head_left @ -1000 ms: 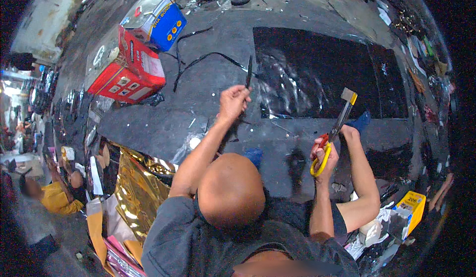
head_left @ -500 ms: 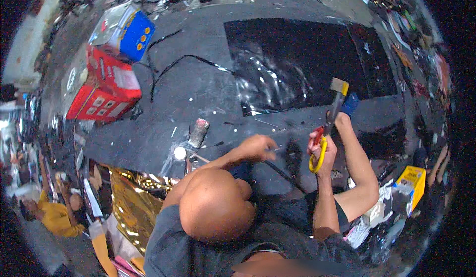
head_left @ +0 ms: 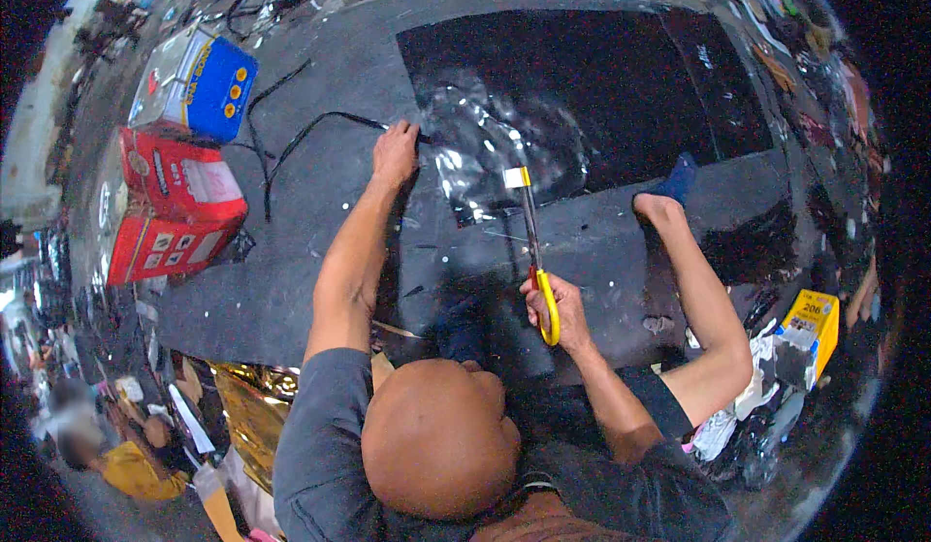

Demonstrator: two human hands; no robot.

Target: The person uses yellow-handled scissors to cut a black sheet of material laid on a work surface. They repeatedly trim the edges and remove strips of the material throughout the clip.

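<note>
head view is showing the left hand (head_left: 396, 156) reaching to the left edge of a glossy black sheet (head_left: 621, 81), where its fingers are bunching together at the end of a thin black strip (head_left: 335, 114); whether they are pinching it or pressing it down, i cannot tell. the right hand (head_left: 562, 311) is curling tightly around scissors (head_left: 532, 239), the long blades pointing away and overlapping the sheet's near edge in the view. bare grey mat (head_left: 301, 271) is giving open room between the left forearm (head_left: 349, 251) and a red carton (head_left: 179, 207), and more between the two hands. one foot in blue footwear (head_left: 681, 181) is crowding the sheet's near edge at the right.

three boxes are showing: the red carton, one blue-and-silver box (head_left: 218, 91) just beside it, and one yellow box (head_left: 813, 327) at the lower right. one pair of scissors and one gold foil sheet (head_left: 254, 426) are showing too; at least two strips are lying left of the sheet.

the left sleeve (head_left: 315, 426) is cutting off the foil, and a rounded bare form (head_left: 441, 440) is hiding the lower middle. one co-worker in yellow (head_left: 145, 471) is blurring near the rim.
</note>
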